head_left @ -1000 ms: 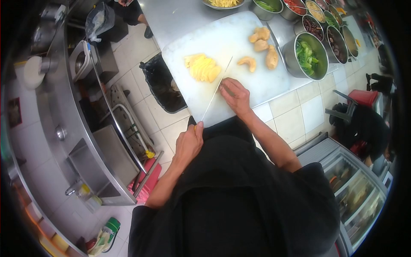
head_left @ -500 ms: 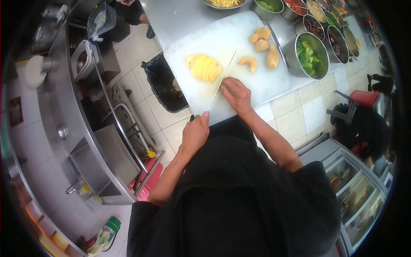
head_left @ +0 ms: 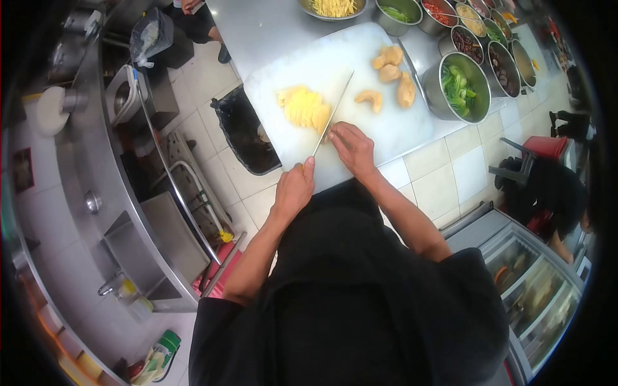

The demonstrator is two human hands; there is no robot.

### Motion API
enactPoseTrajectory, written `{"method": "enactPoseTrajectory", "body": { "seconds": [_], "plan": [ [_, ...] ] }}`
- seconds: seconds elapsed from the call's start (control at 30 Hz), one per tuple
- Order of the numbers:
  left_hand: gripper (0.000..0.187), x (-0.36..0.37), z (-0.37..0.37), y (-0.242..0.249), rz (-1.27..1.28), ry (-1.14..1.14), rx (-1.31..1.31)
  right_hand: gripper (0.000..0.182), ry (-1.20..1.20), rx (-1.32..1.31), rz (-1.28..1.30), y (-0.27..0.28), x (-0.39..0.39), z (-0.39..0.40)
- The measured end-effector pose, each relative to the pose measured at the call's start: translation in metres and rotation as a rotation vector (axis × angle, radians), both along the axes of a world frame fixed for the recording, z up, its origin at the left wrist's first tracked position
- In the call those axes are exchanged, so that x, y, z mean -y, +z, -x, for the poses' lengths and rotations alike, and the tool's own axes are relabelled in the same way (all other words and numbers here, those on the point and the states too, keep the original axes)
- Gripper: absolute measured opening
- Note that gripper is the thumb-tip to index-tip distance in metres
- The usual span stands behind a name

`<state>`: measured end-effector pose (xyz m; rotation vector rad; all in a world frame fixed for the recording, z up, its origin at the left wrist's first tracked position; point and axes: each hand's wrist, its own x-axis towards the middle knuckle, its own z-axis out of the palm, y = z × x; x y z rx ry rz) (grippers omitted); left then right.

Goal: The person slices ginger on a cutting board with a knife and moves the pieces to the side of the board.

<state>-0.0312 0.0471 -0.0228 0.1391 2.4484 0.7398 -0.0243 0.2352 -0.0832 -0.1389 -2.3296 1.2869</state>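
Note:
My left hand [head_left: 296,190] is closed around the handle of a kitchen knife [head_left: 336,110], its long blade angled up and away over the white cutting board [head_left: 399,138]. The fingers of my right hand [head_left: 352,148] are bent and pressed together beside the blade; whatever lies under them is hidden. Just left of the knife, overlapping pale yellow slices [head_left: 302,107], which look like ginger, lie in a fanned row. To the right of the blade rests a curved peeled piece of ginger [head_left: 369,99]. Several knobbly ginger pieces [head_left: 405,90] sit farther right on the board.
A metal pot of green vegetables [head_left: 458,90] stands right of the board, with several ingredient bowls beyond. A bowl of yellow shreds [head_left: 333,8] is behind the board. Left below is a black-lined bin [head_left: 241,128]. A sink [head_left: 138,248] and a glass-topped cabinet [head_left: 531,276] flank me. Other people stand nearby.
The knife's handle end and my left hand have risen slightly toward the board. My right hand has shifted slightly down and left, staying beside the blade. The whole view has moved a little.

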Motion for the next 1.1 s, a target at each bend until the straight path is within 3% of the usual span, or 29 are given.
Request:
{"method": "enactPoseTrajectory", "body": {
  "seconds": [0.5,1.1],
  "plan": [
    [0.063,0.018,-0.02,0.026,-0.008,0.035,0.043,0.013,-0.051,0.002,0.054,-0.008,0.003,-0.003],
    [0.062,0.018,-0.023,0.017,0.047,-0.013,0.045,0.02,0.024,0.043,0.028,0.0,0.0,-0.004]
  ]
}}
